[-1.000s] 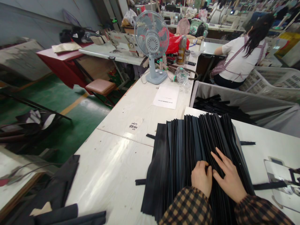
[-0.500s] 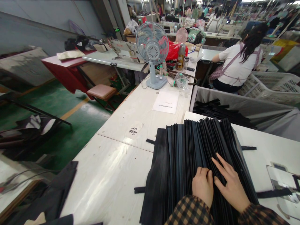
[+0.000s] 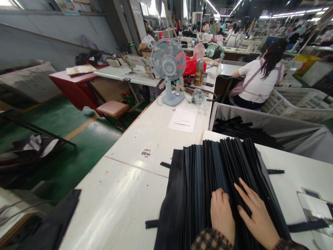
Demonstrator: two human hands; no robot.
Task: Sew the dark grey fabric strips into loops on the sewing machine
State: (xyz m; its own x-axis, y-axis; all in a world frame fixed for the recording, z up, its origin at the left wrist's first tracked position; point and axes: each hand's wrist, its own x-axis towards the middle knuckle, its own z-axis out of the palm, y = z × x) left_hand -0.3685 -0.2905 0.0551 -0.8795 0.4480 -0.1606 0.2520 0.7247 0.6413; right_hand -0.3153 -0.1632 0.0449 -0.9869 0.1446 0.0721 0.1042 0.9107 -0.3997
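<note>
A long row of folded dark fabric pieces (image 3: 195,173), black with some navy, is packed side by side on the white table. My left hand (image 3: 222,213) bears down on the middle of the row, its fingers together and bent in among the folds. The fingertips are partly hidden there. Just to its right, my right hand (image 3: 257,215) lies over the black pieces with fingers and thumb spread. Dark strips stick out from beneath the row, one of them a black strip (image 3: 308,225) on the right.
A grey fan (image 3: 169,69), a sheet of paper (image 3: 183,119) and a plastic bottle (image 3: 199,98) stand or lie farther along the table (image 3: 125,139). A grey cloth-lined bin (image 3: 286,135) holds dark strips. A seated co-worker (image 3: 260,80) is beyond, near a white crate (image 3: 304,100).
The view has tilted up, so the scene sits lower. My left hand has shifted slightly left, away from the right hand, which keeps its spread pose on the fabric.
</note>
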